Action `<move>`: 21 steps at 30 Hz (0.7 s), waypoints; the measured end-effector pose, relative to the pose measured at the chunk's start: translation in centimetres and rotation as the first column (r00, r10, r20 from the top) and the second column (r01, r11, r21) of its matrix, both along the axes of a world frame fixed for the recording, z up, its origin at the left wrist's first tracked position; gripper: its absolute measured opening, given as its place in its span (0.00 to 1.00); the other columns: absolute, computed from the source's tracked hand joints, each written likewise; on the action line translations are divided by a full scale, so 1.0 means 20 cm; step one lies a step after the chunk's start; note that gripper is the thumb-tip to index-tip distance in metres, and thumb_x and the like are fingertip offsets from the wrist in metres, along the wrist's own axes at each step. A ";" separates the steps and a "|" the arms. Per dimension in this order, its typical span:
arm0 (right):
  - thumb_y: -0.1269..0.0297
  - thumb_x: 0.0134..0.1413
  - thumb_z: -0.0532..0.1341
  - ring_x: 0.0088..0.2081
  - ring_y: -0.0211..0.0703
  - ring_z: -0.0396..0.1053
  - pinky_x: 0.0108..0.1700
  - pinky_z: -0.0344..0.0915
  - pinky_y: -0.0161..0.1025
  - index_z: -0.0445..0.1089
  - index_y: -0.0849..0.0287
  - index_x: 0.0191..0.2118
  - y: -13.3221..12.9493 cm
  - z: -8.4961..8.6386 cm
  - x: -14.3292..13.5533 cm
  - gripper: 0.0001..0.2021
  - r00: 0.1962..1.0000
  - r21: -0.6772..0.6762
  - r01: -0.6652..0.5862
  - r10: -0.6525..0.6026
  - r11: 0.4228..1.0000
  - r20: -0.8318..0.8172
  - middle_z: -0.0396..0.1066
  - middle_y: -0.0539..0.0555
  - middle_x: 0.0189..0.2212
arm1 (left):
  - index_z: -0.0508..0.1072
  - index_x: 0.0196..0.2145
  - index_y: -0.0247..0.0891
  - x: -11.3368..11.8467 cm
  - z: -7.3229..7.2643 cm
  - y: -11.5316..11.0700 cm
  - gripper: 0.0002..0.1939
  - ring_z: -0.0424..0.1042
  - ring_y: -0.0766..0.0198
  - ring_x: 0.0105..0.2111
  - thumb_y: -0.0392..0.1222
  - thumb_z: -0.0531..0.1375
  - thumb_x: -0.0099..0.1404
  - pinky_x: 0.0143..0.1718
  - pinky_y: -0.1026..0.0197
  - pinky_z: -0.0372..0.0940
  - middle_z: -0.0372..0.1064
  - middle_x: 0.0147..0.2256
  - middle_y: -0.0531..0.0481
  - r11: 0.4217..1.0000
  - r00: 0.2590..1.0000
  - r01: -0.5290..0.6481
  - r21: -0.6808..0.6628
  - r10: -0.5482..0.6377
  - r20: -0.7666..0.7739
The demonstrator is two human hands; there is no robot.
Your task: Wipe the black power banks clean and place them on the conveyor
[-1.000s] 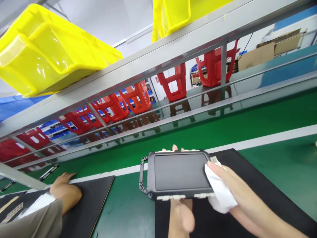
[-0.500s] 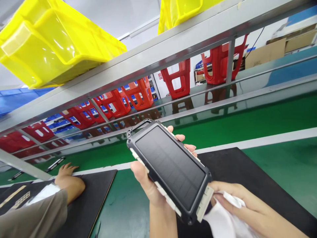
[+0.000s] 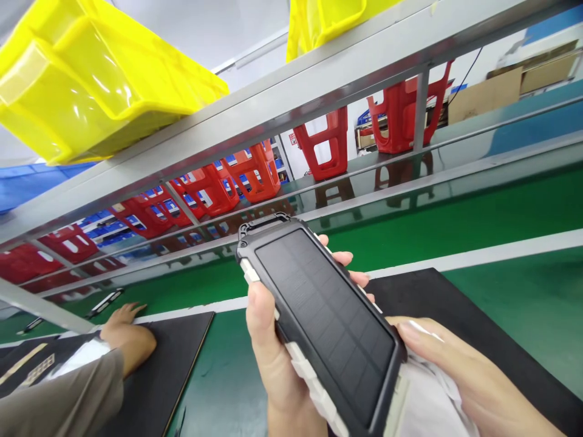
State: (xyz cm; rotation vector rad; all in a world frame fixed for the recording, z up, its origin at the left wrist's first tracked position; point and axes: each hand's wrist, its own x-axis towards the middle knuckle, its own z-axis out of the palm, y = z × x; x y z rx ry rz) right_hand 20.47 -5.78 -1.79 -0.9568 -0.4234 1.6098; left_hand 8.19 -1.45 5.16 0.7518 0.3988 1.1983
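A black and cream solar power bank (image 3: 325, 321) is tilted up with its dark panel facing me and a black carry loop at its far end. My left hand (image 3: 277, 346) is wrapped round it, thumb along the near edge and fingertips showing past the opposite edge. At its lower right corner, my right hand (image 3: 455, 364) is closed on a white cloth (image 3: 430, 397), with the thumb by the casing. The cloth lies against the lower end, and part of it is hidden under the fingers.
Black mats (image 3: 428, 297) lie on the green bench. At left, a co-worker's hand (image 3: 125, 318) reaches toward a green belt carrying black and white pieces (image 3: 105, 302). Overhead, a grey rail (image 3: 255, 115) supports yellow bins (image 3: 104, 79). Red stools (image 3: 325, 145) stand beyond.
The power bank has come nearer and lower. My right hand and the cloth have moved up against its lower corner, and the left thumb has shifted onto its edge.
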 end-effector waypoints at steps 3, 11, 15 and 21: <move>0.48 0.39 0.70 0.41 0.47 0.74 0.38 0.70 0.33 0.77 0.56 0.34 0.00 0.00 0.00 0.18 1.000 -0.003 -0.007 0.007 1.000 -0.002 0.78 0.53 0.36 | 0.75 0.43 0.41 0.00 0.01 -0.01 0.30 0.71 0.54 0.38 0.63 0.64 0.47 0.39 0.52 0.70 0.72 0.41 0.43 1.000 1.000 -0.013 -0.027 0.013 -0.012; 0.48 0.40 0.69 0.41 0.51 0.74 0.41 0.70 0.39 0.78 0.54 0.32 -0.01 0.01 0.00 0.16 1.000 0.008 -0.027 0.027 1.000 0.014 0.77 0.53 0.38 | 0.74 0.45 0.39 -0.02 0.03 -0.05 0.31 0.70 0.55 0.42 0.61 0.65 0.48 0.43 0.54 0.69 0.72 0.44 0.42 0.995 1.000 -0.013 -0.094 0.013 0.000; 0.47 0.39 0.69 0.41 0.51 0.74 0.41 0.71 0.38 0.78 0.54 0.32 -0.01 -0.02 0.00 0.18 0.998 0.037 -0.057 0.056 0.998 0.030 0.77 0.54 0.37 | 0.74 0.44 0.40 -0.02 0.03 -0.06 0.30 0.71 0.55 0.41 0.60 0.67 0.47 0.44 0.53 0.69 0.73 0.44 0.42 0.994 1.000 -0.023 -0.108 0.023 0.002; 0.44 0.40 0.67 0.46 0.55 0.71 0.43 0.71 0.40 0.77 0.57 0.34 0.00 -0.05 0.00 0.21 0.996 0.044 -0.056 0.053 0.997 0.075 0.76 0.56 0.39 | 0.72 0.48 0.37 -0.02 0.04 -0.07 0.36 0.70 0.51 0.44 0.61 0.66 0.46 0.42 0.50 0.70 0.73 0.44 0.40 0.988 0.991 -0.113 -0.102 0.104 -0.083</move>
